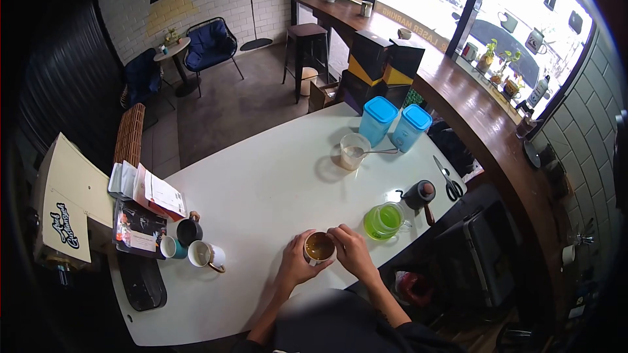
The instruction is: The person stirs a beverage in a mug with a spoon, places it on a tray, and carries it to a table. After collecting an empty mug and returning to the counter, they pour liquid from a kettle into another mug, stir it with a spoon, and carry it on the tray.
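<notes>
A mug [320, 246] with brownish liquid in it stands at the front of the white table, close to my body. My left hand [299, 261] is wrapped round its left side. On the other side my right hand [352, 250] has its fingers closed at the rim or handle; the handle itself is hidden. To the right of my right hand is a glass jar mug [383, 221] of bright green liquid. Beyond that sits a dark grey pot [418, 195] with a wooden knob and handle.
A clear cup [353, 151] holds a spoon [381, 151], near two blue-lidded containers [378, 119]. Scissors [447, 178] lie by the table's right edge. Several mugs [207, 255] stand at left beside papers [163, 192] and a black tray [141, 281]. A wooden counter [471, 108] curves along the window.
</notes>
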`<action>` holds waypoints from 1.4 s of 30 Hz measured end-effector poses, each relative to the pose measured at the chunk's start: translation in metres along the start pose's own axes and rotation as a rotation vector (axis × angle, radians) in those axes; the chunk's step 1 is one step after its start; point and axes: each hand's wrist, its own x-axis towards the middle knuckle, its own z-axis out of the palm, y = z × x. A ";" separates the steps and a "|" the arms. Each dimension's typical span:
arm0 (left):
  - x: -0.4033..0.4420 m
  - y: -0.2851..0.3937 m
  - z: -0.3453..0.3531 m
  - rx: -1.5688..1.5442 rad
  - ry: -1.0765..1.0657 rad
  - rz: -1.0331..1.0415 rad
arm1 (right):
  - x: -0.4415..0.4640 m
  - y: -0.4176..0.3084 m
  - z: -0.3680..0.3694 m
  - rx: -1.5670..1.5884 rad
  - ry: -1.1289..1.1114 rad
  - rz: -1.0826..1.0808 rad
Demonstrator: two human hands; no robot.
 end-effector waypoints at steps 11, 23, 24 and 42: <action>0.000 0.000 0.000 0.003 0.006 0.006 | -0.002 0.004 0.000 -0.024 0.009 -0.004; -0.001 -0.003 0.001 -0.003 0.008 0.014 | -0.003 0.003 -0.002 -0.049 -0.090 -0.048; -0.001 -0.003 0.001 -0.002 0.010 0.018 | -0.003 0.004 -0.003 -0.108 -0.055 -0.019; 0.000 -0.003 0.001 0.008 0.006 0.025 | 0.000 -0.001 -0.002 -0.034 -0.042 -0.039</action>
